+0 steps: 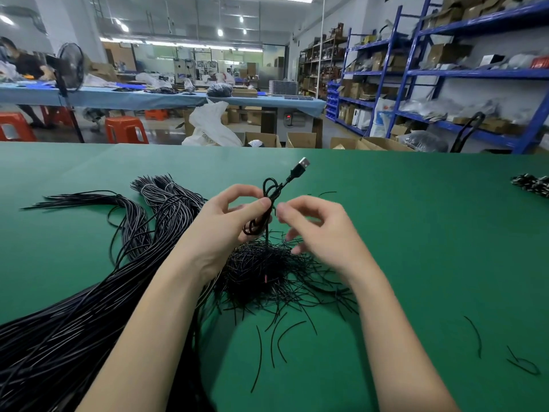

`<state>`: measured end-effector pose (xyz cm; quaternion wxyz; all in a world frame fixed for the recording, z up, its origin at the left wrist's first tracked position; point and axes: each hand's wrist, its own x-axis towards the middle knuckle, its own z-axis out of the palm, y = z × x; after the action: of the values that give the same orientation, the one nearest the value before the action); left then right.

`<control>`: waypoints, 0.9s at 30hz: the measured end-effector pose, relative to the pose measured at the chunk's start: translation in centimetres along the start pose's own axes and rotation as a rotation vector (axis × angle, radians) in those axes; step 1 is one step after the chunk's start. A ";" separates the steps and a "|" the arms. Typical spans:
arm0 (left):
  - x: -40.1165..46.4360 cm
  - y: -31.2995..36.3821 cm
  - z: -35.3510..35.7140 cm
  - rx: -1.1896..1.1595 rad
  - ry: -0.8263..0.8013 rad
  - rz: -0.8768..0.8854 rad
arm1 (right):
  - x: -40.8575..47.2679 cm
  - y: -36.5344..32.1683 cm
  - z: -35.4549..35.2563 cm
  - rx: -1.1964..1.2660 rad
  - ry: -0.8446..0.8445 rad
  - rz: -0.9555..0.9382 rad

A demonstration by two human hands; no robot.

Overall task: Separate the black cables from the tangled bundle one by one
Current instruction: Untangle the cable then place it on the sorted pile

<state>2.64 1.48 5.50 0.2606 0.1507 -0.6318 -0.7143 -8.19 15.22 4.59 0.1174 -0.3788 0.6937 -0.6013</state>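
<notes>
Left hand (228, 218): thumb and fingers (263, 202) curl round a thin black rubber-sheathed cable with a silver metal USB plug (274, 191), pinching it where it is looped into a small coil. The plug rises up and away beyond the fingertips, tilted, its rectangular metal shell facing outward. A loose loop hangs below the grip, and one strand drops straight down into the heap beneath.

Right hand (315, 230): fingers (285, 211) loosely bent and spread, holding nothing; blurred. The fingertips sit just beside the cable, whether touching it I cannot tell.

Directly under both hands: a tangled mound of short, fine black wire pieces (267, 272), bristly, ends sticking out in every direction. A small red speck shows within it. Curved single offcuts lie scattered nearer the person than the mound.

To the left of the left hand: a long thick sheaf of glossy black cables (74, 316), smooth and parallel, sweeping from the near edge and fanning into several bunches with bare cut ends further out than the fingers.

All lie on a flat matte green mat surface (416, 233). Far to the right of the right hand, at the edge of view, a small black-and-white bunch (531, 184), too small to identify.

No legible writing on any item.
</notes>
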 end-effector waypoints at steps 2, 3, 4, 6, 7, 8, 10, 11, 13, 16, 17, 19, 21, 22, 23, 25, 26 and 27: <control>-0.1 -0.1 0.1 -0.049 -0.032 0.000 | 0.0 -0.2 0.0 0.327 -0.121 0.289; -0.1 -0.1 0.3 -0.068 -0.043 -0.008 | 0.0 -0.1 -0.1 0.417 -0.148 0.359; -0.1 -0.2 0.4 -0.084 -0.049 -0.016 | 0.0 0.0 -0.1 0.490 -0.166 0.399; -0.1 -0.2 0.6 -0.117 -0.063 -0.034 | 0.1 0.0 0.0 0.630 -0.192 0.455; -0.2 -0.3 0.7 -0.129 -0.077 -0.040 | 0.1 0.0 0.1 0.700 -0.213 0.487; -0.2 -0.3 0.8 -0.135 -0.093 -0.044 | 0.0 -0.1 0.1 0.760 -0.240 0.517; -0.3 -0.3 0.9 -0.151 -0.118 -0.049 | -0.1 -0.1 0.0 0.848 -0.299 0.558; -0.3 -0.3 1.0 -0.160 -0.127 -0.051 | -0.1 0.0 -0.1 0.894 -0.329 0.570; -0.3 -0.2 1.0 -0.153 -0.146 -0.043 | -0.1 0.0 -0.3 0.987 -0.375 0.589; -0.4 0.0 0.7 -0.123 -0.184 -0.023 | -0.2 -0.1 -0.5 1.013 -0.410 0.588; -0.4 0.0 0.6 -0.111 -0.194 -0.018 | -0.3 -0.2 -0.5 1.006 -0.414 0.588; -0.4 0.1 0.5 -0.084 -0.204 -0.011 | -0.4 -0.3 -0.6 0.982 -0.419 0.581; -0.5 0.0 0.5 -0.095 -0.201 -0.017 | -0.4 -0.5 -0.7 0.945 -0.420 0.542; -0.5 0.0 0.5 -0.105 -0.197 -0.022 | -0.4 -0.7 -0.8 0.902 -0.403 0.504; -0.4 0.0 0.6 -0.109 -0.185 -0.026 | -0.3 -0.8 -0.8 0.834 -0.371 0.455; -0.2 -0.1 0.7 -0.097 -0.135 -0.033 | -0.1 -0.9 -0.8 0.619 -0.275 0.334; -0.1 -0.2 0.8 -0.090 -0.098 -0.042 | 0.0 -1.0 -0.7 0.464 -0.218 0.244; 0.0 -0.3 0.9 -0.083 -0.056 -0.053 | 0.0 -0.9 -0.6 0.268 -0.153 0.126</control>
<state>2.09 2.23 5.31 0.2297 0.1365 -0.6043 -0.7506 -8.20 15.72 5.61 0.2568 -0.3604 0.6186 -0.6492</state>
